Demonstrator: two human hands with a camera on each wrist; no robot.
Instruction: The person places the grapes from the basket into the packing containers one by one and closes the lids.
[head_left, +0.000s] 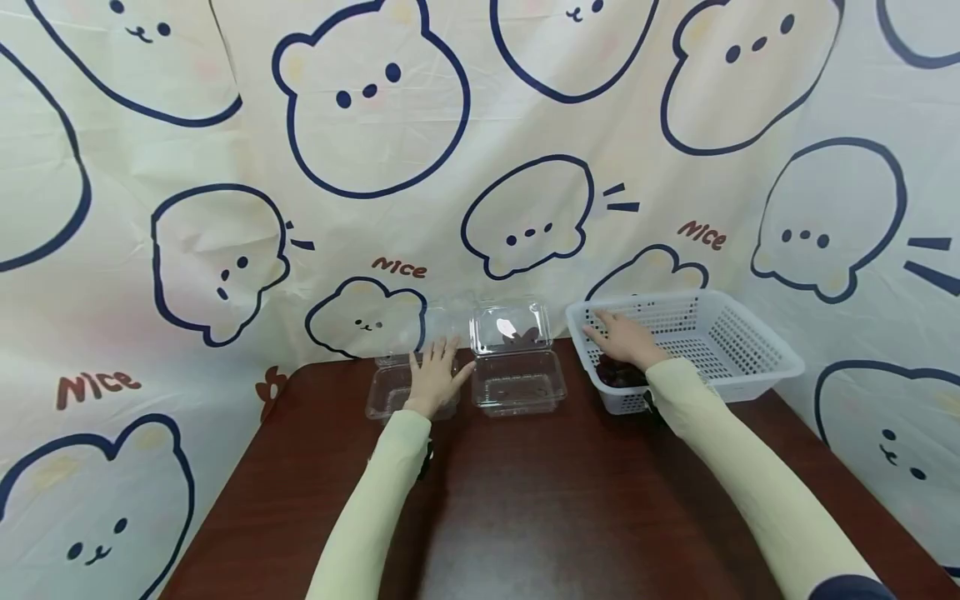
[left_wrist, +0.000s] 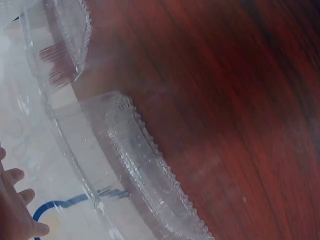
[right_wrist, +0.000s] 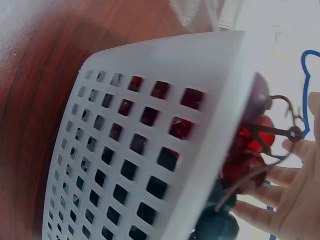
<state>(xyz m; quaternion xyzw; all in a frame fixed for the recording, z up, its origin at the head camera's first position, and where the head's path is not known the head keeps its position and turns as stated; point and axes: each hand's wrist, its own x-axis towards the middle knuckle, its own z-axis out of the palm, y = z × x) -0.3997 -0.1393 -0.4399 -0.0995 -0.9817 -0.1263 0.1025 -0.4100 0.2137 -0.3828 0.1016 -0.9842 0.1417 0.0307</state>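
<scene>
My left hand (head_left: pixel 433 379) is over a clear plastic clamshell box (head_left: pixel 385 393) at the back of the table, fingers spread and straight. In the left wrist view, fingertips (left_wrist: pixel 27 196) show at the lower left, beside the clear ridged plastic (left_wrist: pixel 155 185). My right hand (head_left: pixel 628 340) reaches into the near left part of a white perforated basket (head_left: pixel 761 379), fingers extended. Below it lie dark red, round fruits (head_left: pixel 618 373). The right wrist view shows these glossy fruits (right_wrist: pixel 245 170) on branching stems by the basket wall, with the fingers (right_wrist: pixel 282 176) partly behind them.
A second clear box (head_left: pixel 519 383) stands with its lid raised between the left box and the basket. Behind everything hangs a cloth printed with bear faces (head_left: pixel 375 108). The dark reddish wooden table (head_left: pixel 540 500) extends toward me.
</scene>
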